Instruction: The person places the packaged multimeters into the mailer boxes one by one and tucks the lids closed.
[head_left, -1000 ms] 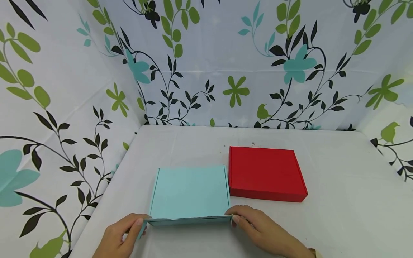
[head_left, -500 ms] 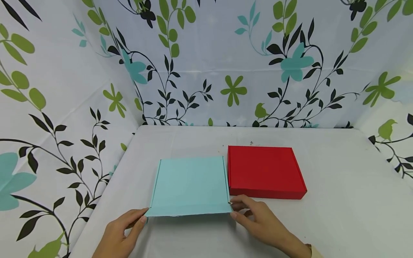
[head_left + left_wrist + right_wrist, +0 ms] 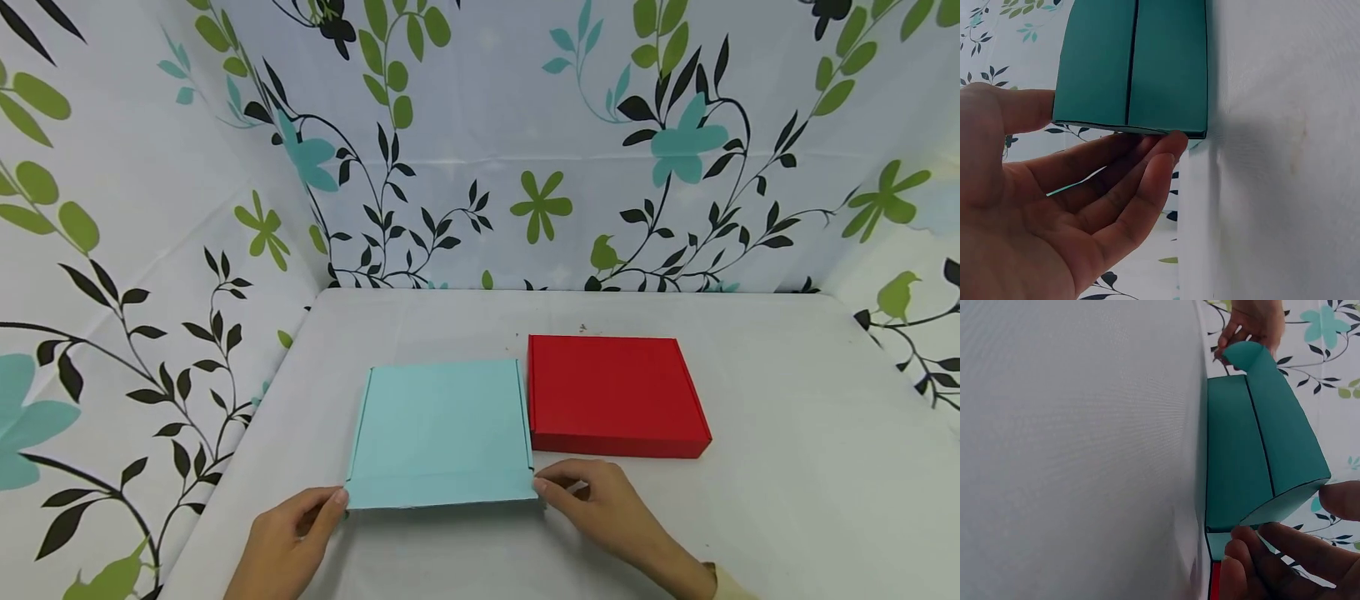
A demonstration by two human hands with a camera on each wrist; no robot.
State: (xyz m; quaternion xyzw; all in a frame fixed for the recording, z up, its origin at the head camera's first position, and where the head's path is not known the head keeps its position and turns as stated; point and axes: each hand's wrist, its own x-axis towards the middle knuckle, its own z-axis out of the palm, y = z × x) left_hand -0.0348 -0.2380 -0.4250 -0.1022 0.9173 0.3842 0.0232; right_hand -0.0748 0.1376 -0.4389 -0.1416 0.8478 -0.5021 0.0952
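A light-blue cardboard box (image 3: 442,425) lies on the white-covered table, its lid lowered and front flap (image 3: 1288,434) sticking out toward me at a tilt. At the near left corner my left hand (image 3: 288,537) pinches the box, thumb on the upper edge and fingertips against the side. My right hand (image 3: 600,508) pinches the near right corner, its thumb at the flap's edge and its fingers by the small side tab (image 3: 1285,503). In the right wrist view, a curved tab (image 3: 1244,355) shows at the flap's far end, beside the left hand.
A closed red box (image 3: 611,392) stands just right of the blue one, very close to its right edge. Behind and to the left hangs a leaf-patterned cloth (image 3: 480,108). White table cover (image 3: 795,433) extends to the right.
The blue lid's front flap has swung up from hanging down to sticking out toward me. The right hand's fingers loosened at the corner, then closed in again. The red box stays put.
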